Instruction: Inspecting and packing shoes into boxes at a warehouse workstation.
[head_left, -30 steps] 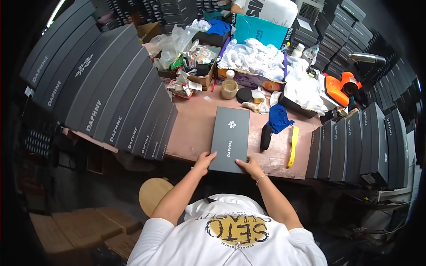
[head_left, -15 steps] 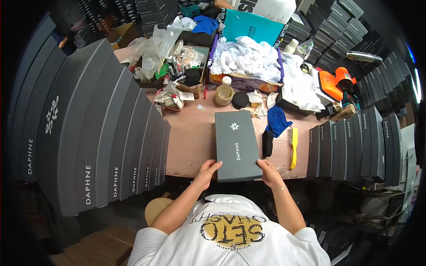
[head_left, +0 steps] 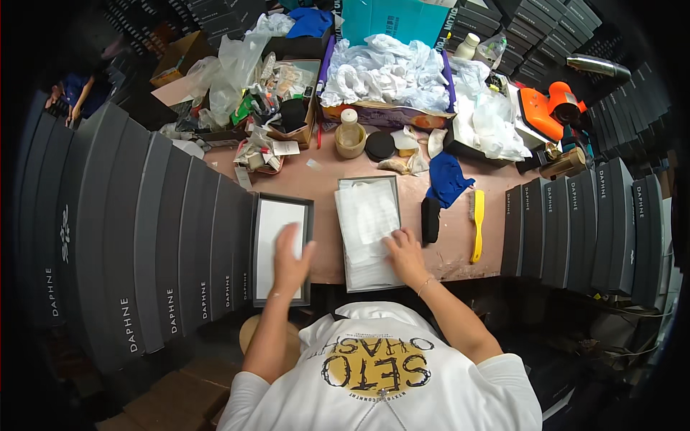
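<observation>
A pinkish tabletop spans the scene, flanked by a tall row of dark grey shoeboxes on the left and a shorter row of similar boxes on the right. Near the middle of its near edge sits an open shoebox base; it looks like stiff, fairly light cardboard, best gripped by its two long walls. It is dark grey, oblong and shallow-walled. To its left, apart from it, what seems to be its lid lies open side up, grey-rimmed and white inside. White tissue paper covers the base's contents and laps over its left wall; it is probably soft, almost weightless and easily torn, so a light pinch at a loose edge suits it. It looks thin, creased and layered. The left hand, blurred, hovers over the lid, thumb spread wide from the fingers, gripping nothing visible; contact is unclear. The right hand rests on the paper's right edge, fingers loosely parted; whether it pinches any, I cannot tell.
</observation>
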A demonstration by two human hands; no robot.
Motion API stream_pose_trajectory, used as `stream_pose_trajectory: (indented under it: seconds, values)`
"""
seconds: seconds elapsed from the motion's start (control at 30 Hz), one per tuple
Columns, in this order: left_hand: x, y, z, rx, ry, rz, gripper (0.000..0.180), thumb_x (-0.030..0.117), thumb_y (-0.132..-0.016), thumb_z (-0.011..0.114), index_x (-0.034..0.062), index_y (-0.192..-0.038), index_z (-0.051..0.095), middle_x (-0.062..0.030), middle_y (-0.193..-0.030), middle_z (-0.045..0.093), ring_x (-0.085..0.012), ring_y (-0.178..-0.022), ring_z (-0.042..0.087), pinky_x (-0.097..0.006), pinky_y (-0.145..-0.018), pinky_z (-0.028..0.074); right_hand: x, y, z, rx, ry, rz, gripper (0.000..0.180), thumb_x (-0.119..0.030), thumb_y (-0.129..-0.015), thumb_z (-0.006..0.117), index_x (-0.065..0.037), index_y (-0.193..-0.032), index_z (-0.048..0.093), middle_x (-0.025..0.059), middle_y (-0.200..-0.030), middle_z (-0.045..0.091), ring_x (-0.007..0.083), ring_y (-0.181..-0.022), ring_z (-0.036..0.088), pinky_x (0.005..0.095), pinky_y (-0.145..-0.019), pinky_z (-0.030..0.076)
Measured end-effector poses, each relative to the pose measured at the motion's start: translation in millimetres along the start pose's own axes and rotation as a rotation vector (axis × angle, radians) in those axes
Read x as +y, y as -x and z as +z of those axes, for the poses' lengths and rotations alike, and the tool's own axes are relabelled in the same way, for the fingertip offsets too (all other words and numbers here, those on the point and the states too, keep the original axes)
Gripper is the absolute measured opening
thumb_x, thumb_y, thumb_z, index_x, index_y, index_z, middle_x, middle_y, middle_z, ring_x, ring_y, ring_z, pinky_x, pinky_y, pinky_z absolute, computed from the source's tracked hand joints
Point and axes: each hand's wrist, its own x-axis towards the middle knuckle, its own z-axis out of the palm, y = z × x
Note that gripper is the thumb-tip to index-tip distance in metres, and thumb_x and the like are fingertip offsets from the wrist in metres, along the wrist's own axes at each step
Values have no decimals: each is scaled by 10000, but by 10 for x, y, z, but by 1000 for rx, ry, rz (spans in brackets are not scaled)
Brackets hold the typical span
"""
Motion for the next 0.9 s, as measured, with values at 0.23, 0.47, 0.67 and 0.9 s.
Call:
stream_pose_trajectory:
  seconds: [0.23, 0.47, 0.67, 0.9]
  values:
    - [154, 216, 545, -456, -23, -70, 493, 215, -788, 697, -16, -1189, 529, -233, -1182, 529, -390, -1127, 492, -408, -951, 419, 625, 345, 13, 256, -828, 512, 122, -54, -832, 617, 3, -936, 584, 62, -822, 604, 134, -749, 571, 258, -688, 472]
    - [115, 131, 647, -660, 116, -252, 239, 179, -819, 669, 23, -980, 586, -102, -785, 606, -214, -718, 591, -327, -657, 472, -496, 158, -92, -595, -519, -31, 211, -186, -848, 591, -18, -947, 671, 195, -916, 666, 344, -833, 638, 365, -753, 500]
    - [209, -231, 756, -330, 389, 13, 182, 106, -847, 624, 10, -1000, 595, -103, -934, 607, -176, -774, 591, -292, -697, 480, -665, 39, 147, -250, 112, -137, 636, -181, -716, 672, -187, -1324, 484, 167, -1401, 400, 332, -1288, 377, 555, -1031, 273]
    - [143, 130, 719, -553, 159, 463, 265, 181, -796, 676, 54, -1023, 625, -118, -1019, 607, -305, -1011, 549, -414, -933, 410, 708, 528, -392, 319, 176, 583, 578, -119, -767, 650, -62, -1308, 454, 224, -1372, 384, 394, -1267, 368, 547, -1019, 293]
